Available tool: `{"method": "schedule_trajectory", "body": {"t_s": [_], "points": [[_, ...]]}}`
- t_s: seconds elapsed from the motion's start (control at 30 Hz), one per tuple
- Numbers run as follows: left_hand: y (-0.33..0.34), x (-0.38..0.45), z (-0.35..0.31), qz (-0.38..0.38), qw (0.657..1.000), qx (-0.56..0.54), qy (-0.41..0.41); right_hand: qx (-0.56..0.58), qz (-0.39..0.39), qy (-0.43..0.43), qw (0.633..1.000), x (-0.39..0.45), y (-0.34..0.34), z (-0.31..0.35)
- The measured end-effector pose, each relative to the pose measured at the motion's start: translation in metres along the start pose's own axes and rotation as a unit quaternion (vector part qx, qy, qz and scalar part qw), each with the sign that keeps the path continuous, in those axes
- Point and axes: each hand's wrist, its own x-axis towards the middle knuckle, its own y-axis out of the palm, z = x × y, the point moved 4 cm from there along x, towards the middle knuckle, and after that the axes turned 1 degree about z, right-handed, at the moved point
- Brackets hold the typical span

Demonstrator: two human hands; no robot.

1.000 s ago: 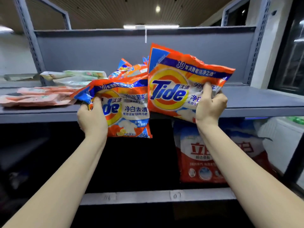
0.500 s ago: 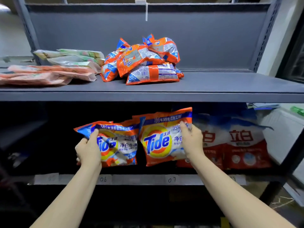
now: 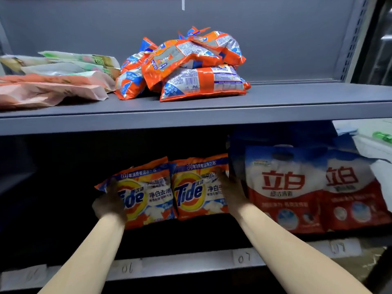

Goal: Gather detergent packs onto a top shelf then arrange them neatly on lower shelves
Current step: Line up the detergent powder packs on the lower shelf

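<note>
Two orange Tide detergent packs stand upright side by side in the dark lower shelf. My left hand (image 3: 109, 203) grips the left edge of the left Tide pack (image 3: 146, 194). The right edge of the right Tide pack (image 3: 195, 187) is held by my right hand (image 3: 232, 190). Both hands are in shadow, so finger detail is dim. On the grey top shelf (image 3: 275, 100) lies a loose pile of several more Tide packs (image 3: 184, 66).
Two large red, white and blue detergent bags (image 3: 284, 187) stand right of my right hand, touching the right Tide pack. Pale pink and green flat packs (image 3: 53, 81) lie at the top shelf's left. The lower shelf's front edge carries labels 06 and 07 (image 3: 242, 258).
Both hands carried the two Tide packs down from the top shelf level and deeper into the lower shelf. The packs now stand side by side next to the red bags.
</note>
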Motion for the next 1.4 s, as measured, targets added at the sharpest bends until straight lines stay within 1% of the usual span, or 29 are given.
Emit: {"method": "schedule_trajectory", "body": {"t_s": [0.07,0.13,0.2,0.3,0.33,0.37,0.4,0.43,0.47,0.5,0.53,0.57,0.6,0.63,0.67,0.7,0.77,0.8,0.87,0.93,0.97,1.0,1.03,1.1,1.17,1.2,1.23,1.3,1.4], "points": [[0.012,0.022,0.002,-0.004,0.998,0.046,0.043,-0.01,-0.014,-0.026,1.0,0.024,0.007,-0.003],[0.028,0.043,0.005,0.009,0.997,0.061,0.042,-0.014,-0.048,-0.056,0.997,0.049,0.011,-0.005],[0.042,0.059,0.008,-0.001,0.996,0.088,0.03,-0.015,-0.077,-0.057,0.995,0.073,0.01,-0.013],[0.074,0.085,0.017,0.07,0.996,0.055,-0.004,-0.014,-0.11,-0.048,0.993,0.107,0.008,-0.023],[0.084,0.096,0.021,0.082,0.995,0.054,-0.003,-0.008,-0.124,-0.042,0.991,0.118,0.007,-0.026],[0.094,0.102,0.023,0.068,0.997,0.033,-0.033,0.005,-0.136,-0.039,0.99,0.128,0.005,-0.029],[0.096,0.114,0.029,0.02,0.99,0.141,0.014,0.019,-0.142,-0.041,0.989,0.137,0.004,-0.032],[0.105,0.121,0.028,0.011,0.946,0.312,0.089,0.022,-0.147,-0.05,0.988,0.145,0.004,-0.034],[0.113,0.123,0.024,-0.003,0.915,0.383,0.128,0.013,-0.155,-0.064,0.986,0.153,0.004,-0.035],[0.123,0.126,0.024,0.006,0.914,0.382,0.135,0.009,-0.161,-0.078,0.984,0.161,0.004,-0.037],[0.128,0.131,0.027,0.026,0.943,0.307,0.123,0.009,-0.166,-0.089,0.982,0.169,0.004,-0.038],[0.134,0.137,0.033,0.062,0.985,0.157,0.034,0.013,-0.168,-0.101,0.981,0.177,0.005,-0.04],[0.142,0.142,0.037,0.113,0.993,0.017,-0.024,0.017,-0.169,-0.11,0.979,0.184,0.006,-0.041],[0.147,0.145,0.041,0.164,0.985,-0.032,-0.029,0.023,-0.172,-0.118,0.978,0.19,0.006,-0.041],[0.151,0.148,0.042,0.184,0.982,-0.031,-0.012,0.027,-0.178,-0.126,0.975,0.195,0.006,-0.041],[0.155,0.151,0.044,0.178,0.983,-0.033,-0.015,0.03,-0.188,-0.135,0.972,0.2,0.006,-0.042],[0.161,0.158,0.049,0.145,0.989,0.02,0.03,0.017,-0.202,-0.138,0.969,0.208,0.006,-0.046],[0.165,0.161,0.052,0.147,0.987,0.041,0.056,0.006,-0.197,-0.124,0.973,0.211,0.006,-0.049],[0.172,0.164,0.061,0.206,0.971,0.072,0.101,-0.01,-0.168,-0.069,0.983,0.215,0.007,-0.059],[0.171,0.171,0.07,0.251,0.956,0.124,0.084,-0.045,-0.147,-0.015,0.988,0.212,0.004,-0.066],[0.17,0.176,0.072,0.257,0.951,0.152,0.076,-0.078,-0.151,-0.02,0.985,0.21,0.001,-0.067],[0.168,0.179,0.073,0.248,0.946,0.194,0.077,-0.117,-0.161,-0.052,0.979,0.207,0.0,-0.064],[0.166,0.181,0.073,0.214,0.939,0.256,0.088,-0.158,-0.181,-0.096,0.966,0.202,-0.002,-0.06],[0.158,0.175,0.071,0.109,0.912,0.374,0.128,-0.215,-0.23,-0.177,0.933,0.19,0.001,-0.055],[0.149,0.158,0.07,0.034,0.882,0.428,0.194,-0.231,-0.244,-0.209,0.918,0.181,0.007,-0.062],[0.146,0.149,0.072,0.027,0.871,0.44,0.216,-0.239,-0.238,-0.197,0.92,0.179,0.011,-0.07],[0.146,0.144,0.076,0.043,0.868,0.446,0.212,-0.249,-0.232,-0.172,0.924,0.177,0.015,-0.079],[0.151,0.14,0.088,0.125,0.869,0.446,0.174,-0.266,-0.22,-0.111,0.932,0.177,0.015,-0.092],[0.155,0.141,0.094,0.267,0.845,0.417,0.202,-0.218,-0.121,-0.049,0.967,0.184,0.011,-0.089]]}}
